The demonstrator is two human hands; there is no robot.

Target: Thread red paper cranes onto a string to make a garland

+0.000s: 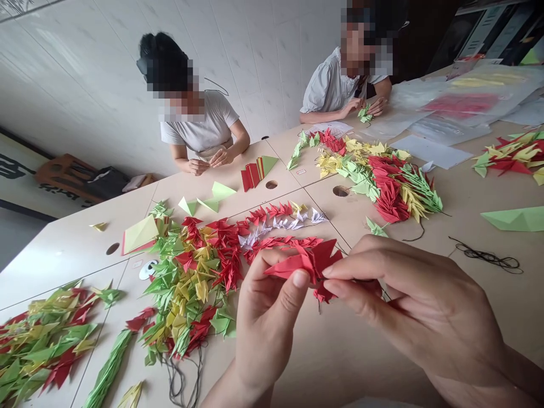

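A red origami crane [308, 259] is held up over the near side of the table, between my two hands. My left hand [270, 309] pinches it, with the thumb on its front face. My right hand [419, 303] has thumb and forefinger closed at the crane's right side; whether they also grip a thread or needle there is too small to tell. More red folded paper [325, 293] shows beneath the crane, partly hidden by my fingers. Just behind my left hand lies a pile of red, yellow and green strung cranes [199, 272].
Two people sit across the table [340, 362]; one handles a green crane [364, 113]. Other crane heaps lie at left [46, 340] and back right [389, 181]. Black cord [487, 255] and a green paper sheet [514, 219] are at right. Plastic bags [463, 102] cover the far corner.
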